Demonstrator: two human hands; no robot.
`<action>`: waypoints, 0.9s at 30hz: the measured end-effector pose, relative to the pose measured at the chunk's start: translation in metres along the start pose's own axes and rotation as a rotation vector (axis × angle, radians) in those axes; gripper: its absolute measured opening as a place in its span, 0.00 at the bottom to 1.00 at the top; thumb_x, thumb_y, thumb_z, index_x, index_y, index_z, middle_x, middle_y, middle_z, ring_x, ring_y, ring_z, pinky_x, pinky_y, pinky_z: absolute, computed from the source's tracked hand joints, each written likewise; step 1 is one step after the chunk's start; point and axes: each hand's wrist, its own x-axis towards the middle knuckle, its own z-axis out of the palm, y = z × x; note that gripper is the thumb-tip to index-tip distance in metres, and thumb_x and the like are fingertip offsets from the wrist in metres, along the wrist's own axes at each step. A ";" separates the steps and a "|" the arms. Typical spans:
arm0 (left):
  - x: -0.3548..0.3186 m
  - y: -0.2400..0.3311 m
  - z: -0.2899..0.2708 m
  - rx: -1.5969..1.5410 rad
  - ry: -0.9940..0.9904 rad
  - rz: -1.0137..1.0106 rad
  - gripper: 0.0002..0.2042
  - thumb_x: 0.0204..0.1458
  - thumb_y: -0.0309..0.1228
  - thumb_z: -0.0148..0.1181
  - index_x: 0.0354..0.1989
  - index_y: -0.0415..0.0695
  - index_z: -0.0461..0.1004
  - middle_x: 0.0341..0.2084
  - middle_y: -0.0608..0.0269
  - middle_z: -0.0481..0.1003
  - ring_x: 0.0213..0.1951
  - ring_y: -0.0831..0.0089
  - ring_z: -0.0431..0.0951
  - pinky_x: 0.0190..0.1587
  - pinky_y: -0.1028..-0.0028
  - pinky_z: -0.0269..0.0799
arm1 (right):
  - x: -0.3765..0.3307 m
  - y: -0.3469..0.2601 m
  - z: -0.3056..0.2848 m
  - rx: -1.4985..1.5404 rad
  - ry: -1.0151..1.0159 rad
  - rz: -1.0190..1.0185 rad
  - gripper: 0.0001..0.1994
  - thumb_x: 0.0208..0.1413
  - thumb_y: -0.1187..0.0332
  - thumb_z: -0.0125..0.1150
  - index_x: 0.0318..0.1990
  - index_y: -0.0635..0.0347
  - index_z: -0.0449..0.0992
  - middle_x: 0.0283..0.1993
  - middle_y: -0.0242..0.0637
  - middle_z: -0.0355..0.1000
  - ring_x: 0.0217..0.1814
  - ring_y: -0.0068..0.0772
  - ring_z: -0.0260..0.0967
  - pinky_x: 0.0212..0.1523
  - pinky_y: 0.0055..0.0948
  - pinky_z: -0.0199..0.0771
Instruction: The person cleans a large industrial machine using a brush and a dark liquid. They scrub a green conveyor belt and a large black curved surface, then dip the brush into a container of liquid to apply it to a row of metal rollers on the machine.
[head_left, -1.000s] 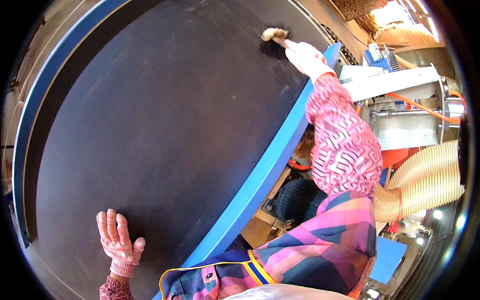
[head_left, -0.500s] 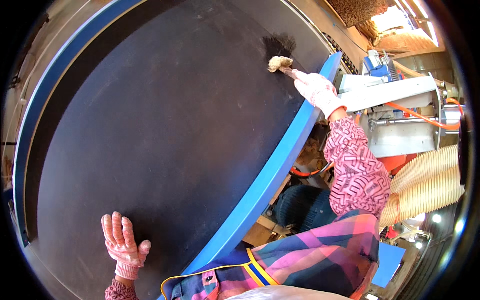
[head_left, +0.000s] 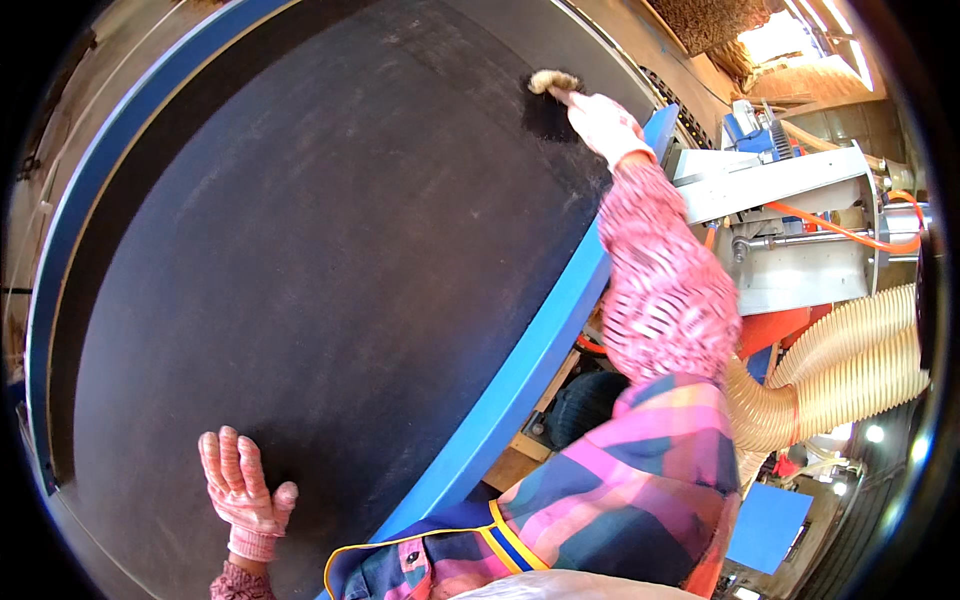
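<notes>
A large dark panel (head_left: 320, 240) fills the middle of the view. On its far right part, my right hand (head_left: 608, 128), in a pale pink-stained work glove, is closed round the handle of a brush. The brush's cream, shaggy head (head_left: 553, 80) is at the panel, with a dark patch just below it. At the near left, my left hand (head_left: 242, 495) lies on the same panel with its fingers stretched out and holds nothing. It wears a matching glove.
A blue edge (head_left: 500, 415) runs along the panel's near right side, and a blue curved rim (head_left: 75, 200) bounds the left. At right stand a white machine bracket (head_left: 770, 185), an orange hose (head_left: 840, 232) and ribbed cream ducts (head_left: 850, 370). A blue sheet (head_left: 770, 527) lies lower right.
My right hand has moved away from me and slightly left, carrying the brush farther up the panel. The right forearm now reaches across the blue edge. My left hand has barely shifted.
</notes>
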 end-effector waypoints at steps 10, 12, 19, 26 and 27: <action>-0.003 0.004 -0.003 0.035 -0.045 -0.032 0.38 0.65 0.63 0.32 0.76 0.49 0.48 0.74 0.55 0.50 0.74 0.44 0.49 0.72 0.47 0.51 | -0.009 -0.026 -0.040 0.052 -0.222 0.111 0.21 0.65 0.56 0.42 0.64 0.25 0.69 0.53 0.46 0.77 0.57 0.53 0.74 0.60 0.49 0.73; 0.007 -0.001 0.000 0.014 -0.029 -0.001 0.37 0.65 0.62 0.32 0.76 0.50 0.48 0.74 0.56 0.50 0.74 0.47 0.49 0.72 0.46 0.51 | 0.028 0.012 -0.003 0.056 -0.038 0.196 0.20 0.63 0.57 0.43 0.57 0.49 0.76 0.55 0.45 0.76 0.57 0.54 0.74 0.58 0.48 0.74; -0.005 0.007 -0.007 0.031 -0.062 -0.043 0.37 0.66 0.62 0.31 0.76 0.50 0.47 0.74 0.55 0.51 0.74 0.46 0.49 0.72 0.47 0.49 | -0.040 -0.002 -0.034 0.004 -0.247 0.014 0.20 0.64 0.56 0.41 0.61 0.38 0.73 0.52 0.49 0.75 0.58 0.55 0.72 0.59 0.50 0.72; 0.004 0.004 -0.008 0.063 -0.080 -0.018 0.37 0.66 0.60 0.32 0.75 0.48 0.49 0.74 0.55 0.51 0.74 0.45 0.50 0.72 0.45 0.51 | 0.055 0.052 0.022 0.006 0.041 0.141 0.21 0.65 0.53 0.41 0.64 0.35 0.69 0.55 0.48 0.74 0.60 0.56 0.70 0.59 0.48 0.72; -0.003 0.010 -0.009 0.073 -0.087 -0.055 0.37 0.66 0.60 0.32 0.75 0.48 0.49 0.74 0.54 0.51 0.74 0.45 0.50 0.72 0.45 0.51 | 0.049 0.017 0.006 -0.039 -0.157 0.101 0.21 0.66 0.52 0.40 0.65 0.27 0.67 0.52 0.50 0.76 0.54 0.60 0.73 0.53 0.50 0.75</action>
